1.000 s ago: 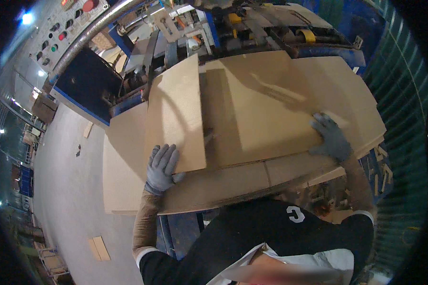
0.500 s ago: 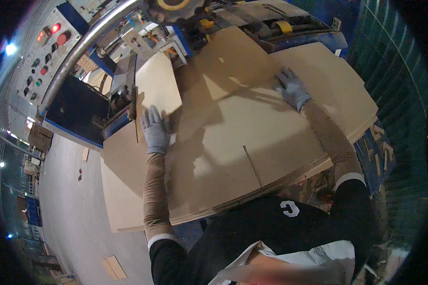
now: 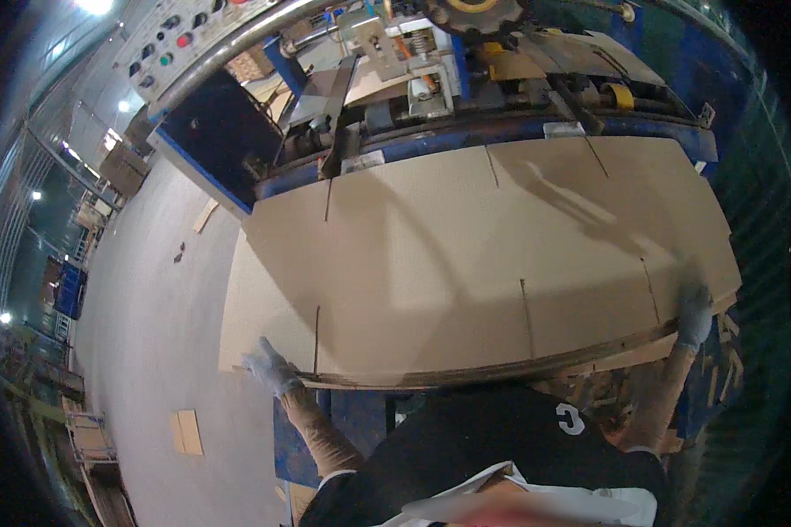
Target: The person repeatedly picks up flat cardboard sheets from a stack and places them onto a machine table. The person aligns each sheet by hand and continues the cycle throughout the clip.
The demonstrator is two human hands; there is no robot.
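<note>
A stack of brown cardboard sheets (image 3: 431, 255) lies in front of me, with dark slots cut into the top sheet from its near and far edges. My left hand (image 3: 274, 369), in a grey glove, touches the stack's near left corner with its fingers stretched out. At the near right corner is my right hand (image 3: 694, 318), also gloved; motion blurs its fingers. The stack's far edge lies against a blue machine (image 3: 483, 132) with rollers and metal guide arms.
A control panel (image 3: 185, 39) with buttons stands at the upper left, above a curved metal rail (image 3: 237, 57). Cardboard pieces (image 3: 186, 432) lie on the grey floor (image 3: 149, 351) at left. Cardboard scraps (image 3: 721, 373) are scattered below the stack's right side. Green mesh (image 3: 765, 263) borders the right.
Both hands have drawn back from the far part of the stack to its near corners. The loose sheet pieces by the machine no longer cover the top sheet's far slots. The view has shifted.
</note>
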